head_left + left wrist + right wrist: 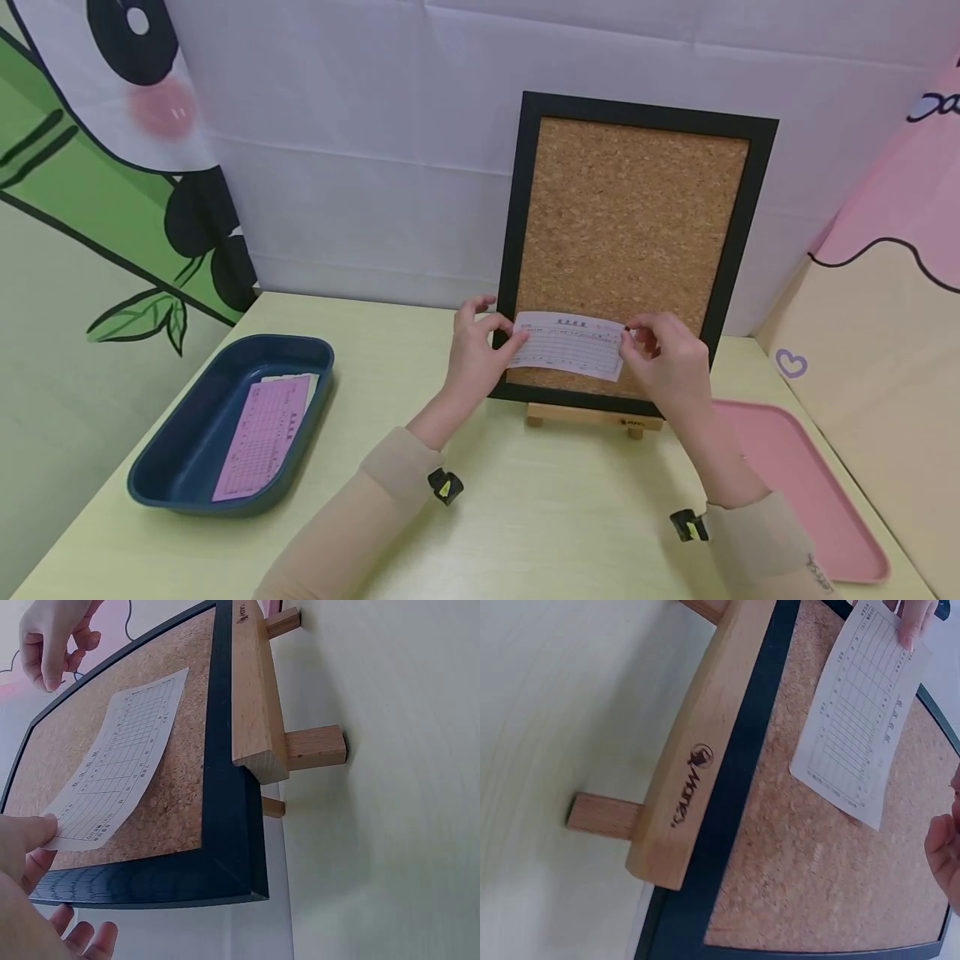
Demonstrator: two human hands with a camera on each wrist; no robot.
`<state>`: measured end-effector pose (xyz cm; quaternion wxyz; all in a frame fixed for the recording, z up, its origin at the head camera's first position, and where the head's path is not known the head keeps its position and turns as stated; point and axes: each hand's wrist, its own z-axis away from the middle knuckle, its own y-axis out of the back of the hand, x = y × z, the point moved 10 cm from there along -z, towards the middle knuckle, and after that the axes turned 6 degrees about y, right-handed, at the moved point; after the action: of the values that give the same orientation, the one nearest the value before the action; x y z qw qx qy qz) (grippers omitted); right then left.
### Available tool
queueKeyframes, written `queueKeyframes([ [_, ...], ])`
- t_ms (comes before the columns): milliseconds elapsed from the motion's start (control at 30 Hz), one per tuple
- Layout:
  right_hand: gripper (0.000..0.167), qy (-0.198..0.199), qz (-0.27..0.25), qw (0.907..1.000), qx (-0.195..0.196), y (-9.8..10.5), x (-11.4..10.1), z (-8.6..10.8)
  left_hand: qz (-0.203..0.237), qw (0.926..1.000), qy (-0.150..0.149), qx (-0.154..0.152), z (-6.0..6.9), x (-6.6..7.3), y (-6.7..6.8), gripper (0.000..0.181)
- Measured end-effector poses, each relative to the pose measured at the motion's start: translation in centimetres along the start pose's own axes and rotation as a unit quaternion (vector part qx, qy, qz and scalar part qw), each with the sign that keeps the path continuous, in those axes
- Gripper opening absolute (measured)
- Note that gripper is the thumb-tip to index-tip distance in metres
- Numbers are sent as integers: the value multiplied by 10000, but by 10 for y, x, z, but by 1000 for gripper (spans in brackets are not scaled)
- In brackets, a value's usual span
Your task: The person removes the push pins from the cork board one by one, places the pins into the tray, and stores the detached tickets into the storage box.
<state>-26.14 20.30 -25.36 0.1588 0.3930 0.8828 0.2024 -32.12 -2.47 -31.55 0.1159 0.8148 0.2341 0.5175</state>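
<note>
A white printed paper slip (pixel 570 346) with ruled lines lies against the lower part of a black-framed cork board (pixel 633 208). My left hand (pixel 474 350) pinches the slip's left edge, thumb in front; its other fingers reach round the frame's side. The slip bows away from the cork in the left wrist view. At the slip's upper right corner is my right hand (pixel 671 362), thumb and forefinger pinched together. A tiny pin-like thing shows at those fingertips, too small to make out well. In the left wrist view, the right hand (pixel 56 641) is apart from the slip.
The board stands on a small wooden easel (pixel 592 414). A dark blue tray (pixel 183 454) at left holds pink and pale printed slips (pixel 262 437). A pink tray (pixel 817 492) lies at right, partly behind the right forearm. A printed cloth (pixel 360 167) hangs behind.
</note>
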Motion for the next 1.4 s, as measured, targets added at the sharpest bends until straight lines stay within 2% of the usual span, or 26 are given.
queueKeyframes([
  [300, 12, 120, 35, 9999, 35, 24, -1, -7, 23, 9999, -109, -111, -2, 9, 13, 19],
  [433, 17, 202, 86, 9997, 44, 34, -1, -8, -155, 9990, -394, -138, -1, 16, 20, 19],
  [667, 18, 288, 465, 9981, -275, 47, 0, -8, -596, 9944, -863, -117, 3, 33, 33, 20],
  [900, 13, 552, 562, 9968, -94, 63, -1, -7, -972, 9877, -1227, -36, 8, 47, 48, 16],
  [1267, 33, 673, 855, 9938, -233, 82, -4, -4, -1298, 9829, -1303, -116, 15, 57, 70, 15],
  [1400, 33, 645, 1007, 9922, -346, 89, -2, -4, -1435, 9810, -1303, -120, 14, 59, 79, 14],
])
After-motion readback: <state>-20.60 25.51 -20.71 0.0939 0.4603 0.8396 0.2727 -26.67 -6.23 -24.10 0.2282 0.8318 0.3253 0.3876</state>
